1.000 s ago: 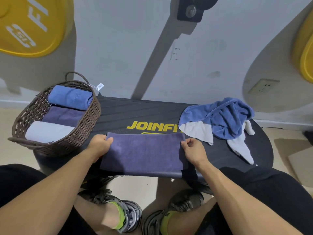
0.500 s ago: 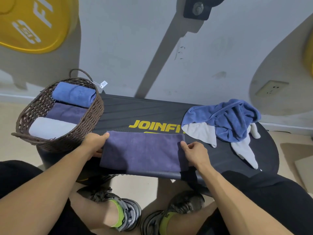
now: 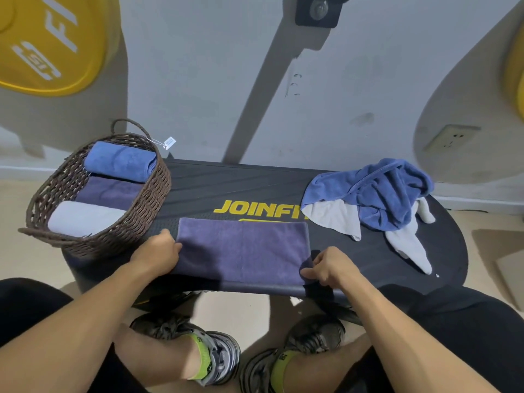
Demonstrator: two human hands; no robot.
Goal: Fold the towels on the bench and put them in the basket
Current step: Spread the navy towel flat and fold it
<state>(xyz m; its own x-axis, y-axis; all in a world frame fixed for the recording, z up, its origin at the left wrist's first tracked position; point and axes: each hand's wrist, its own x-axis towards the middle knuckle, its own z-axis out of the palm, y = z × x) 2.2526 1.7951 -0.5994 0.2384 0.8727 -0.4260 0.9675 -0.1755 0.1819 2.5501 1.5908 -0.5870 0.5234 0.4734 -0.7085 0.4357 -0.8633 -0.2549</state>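
lying flat on the black bench (image 3: 255,188) by a grey wall (image 3: 198,80) — purple towel (image 3: 243,248), both hands' fingers (image 3: 307,272) pinching its ends.

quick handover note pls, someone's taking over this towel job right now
Left hand: grips the left edge of the purple towel.
Right hand: pinches its near right corner.
The purple towel lies flat, partly folded, on the bench.
Done: three folded towels, blue, purple and grey, lie in the basket.
Left: finish folding the purple towel and put it in the basket, then the crumpled blue towel and the white towel under it, at the bench's right end.
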